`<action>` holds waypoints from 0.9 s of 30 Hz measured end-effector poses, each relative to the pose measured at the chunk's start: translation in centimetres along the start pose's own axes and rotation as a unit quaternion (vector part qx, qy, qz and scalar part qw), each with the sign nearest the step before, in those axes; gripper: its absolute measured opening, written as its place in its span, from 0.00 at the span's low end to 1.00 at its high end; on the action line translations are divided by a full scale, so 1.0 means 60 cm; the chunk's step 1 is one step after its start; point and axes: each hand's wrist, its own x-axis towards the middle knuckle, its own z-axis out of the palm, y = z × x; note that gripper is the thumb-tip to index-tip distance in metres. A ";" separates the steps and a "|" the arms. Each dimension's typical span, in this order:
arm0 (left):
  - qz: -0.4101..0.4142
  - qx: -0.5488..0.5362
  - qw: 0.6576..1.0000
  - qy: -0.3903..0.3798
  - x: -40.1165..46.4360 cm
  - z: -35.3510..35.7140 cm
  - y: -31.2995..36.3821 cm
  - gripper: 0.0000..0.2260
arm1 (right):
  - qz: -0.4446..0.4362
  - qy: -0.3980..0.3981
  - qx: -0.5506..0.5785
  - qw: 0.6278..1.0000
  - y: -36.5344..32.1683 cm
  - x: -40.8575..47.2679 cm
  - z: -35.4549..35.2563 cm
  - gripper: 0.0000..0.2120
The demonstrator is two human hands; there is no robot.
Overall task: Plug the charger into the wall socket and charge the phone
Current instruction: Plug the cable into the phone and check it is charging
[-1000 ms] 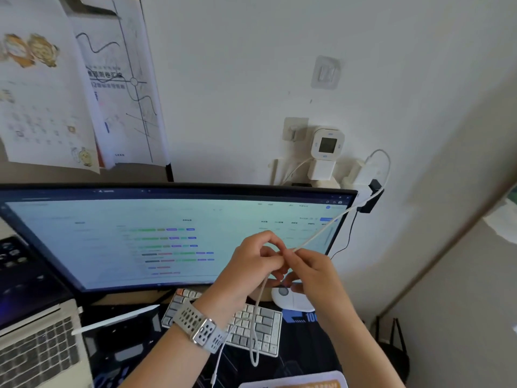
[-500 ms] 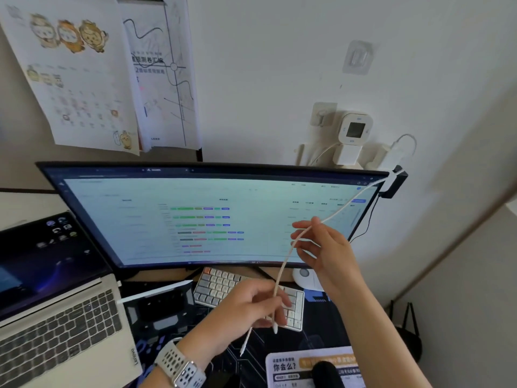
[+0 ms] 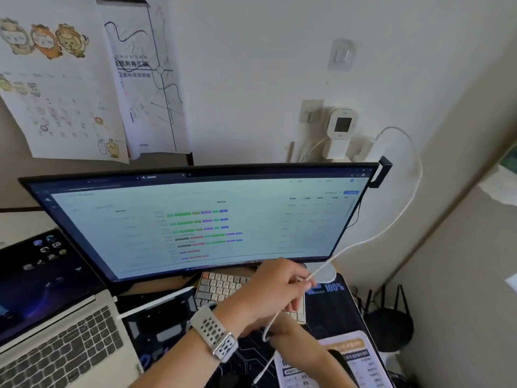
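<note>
Cable (image 3: 402, 219), white, charging type. One end enters the white charger (image 3: 373, 151), which sits in the wall socket strip just above the monitor's (image 3: 195, 219) upper right corner; the plugging-in step therefore reads as done. From the charger the cable arcs out past the monitor's right edge, then slants down across the monitor's lower right corner into the hands. Its slack loop and free plug end (image 3: 258, 378) hang below the monitor, over the dark desk mat (image 3: 330, 309).

Left hand (image 3: 275, 289), watch on wrist: fingers curled, pinching the cable in front of the monitor's bottom edge, over the keyboard (image 3: 223, 287). Held so, by my reading, to take up slack and keep the line from dragging across the keys while the plug end is found.

Right hand (image 3: 296, 343): lower, further from the monitor, mostly covered by the left wrist. The cable loop passes at its fingers, yet whether they grip it cannot be told from this view.

Phone: not identifiable. A dark shape beside the right forearm, on the printed leaflet (image 3: 355, 357), may be it, but it is too hidden to say. Plug end lies just below and left of the right hand, not held at its tip by either hand.

Also present: laptop (image 3: 56, 331) left of the monitor; white stylus (image 3: 156, 303) between laptop and keyboard; small display unit (image 3: 342, 124) on the wall above the monitor's right end; calendar sheets (image 3: 61, 79) above its left half.

Judgement: remaining work is bringing the plug end to the phone.
</note>
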 end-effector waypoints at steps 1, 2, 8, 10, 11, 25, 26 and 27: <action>-0.001 0.033 0.999 0.001 0.009 0.005 -0.002 0.08 | 0.002 -0.009 -0.005 1.000 -0.001 -0.001 0.002 0.29; -0.004 0.057 0.998 0.001 0.017 0.008 -0.005 0.07 | 0.010 -0.014 -0.007 1.000 -0.004 -0.002 0.004 0.26; -0.072 -0.065 0.992 -0.080 0.032 0.001 -0.022 0.28 | -0.034 0.048 0.083 0.995 -0.028 -0.016 -0.003 0.18; -0.063 -0.128 0.987 -0.081 0.020 -0.015 -0.037 0.33 | -0.098 0.070 0.154 0.981 -0.041 -0.021 -0.007 0.14; -0.058 -0.146 0.985 -0.074 0.011 -0.023 -0.047 0.33 | -0.135 0.084 0.192 0.969 -0.047 -0.021 -0.008 0.13; -0.130 -0.149 0.978 -0.064 -0.127 -0.049 -0.175 0.10 | -0.276 0.163 0.510 0.798 -0.072 -0.005 -0.060 0.12; -0.141 -0.151 0.977 -0.051 -0.130 -0.050 -0.179 0.11 | -0.265 0.178 0.519 0.793 -0.063 -0.002 -0.062 0.11; -0.146 -0.160 0.975 -0.039 -0.131 -0.049 -0.182 0.11 | -0.249 0.193 0.527 0.789 -0.052 0.002 -0.062 0.11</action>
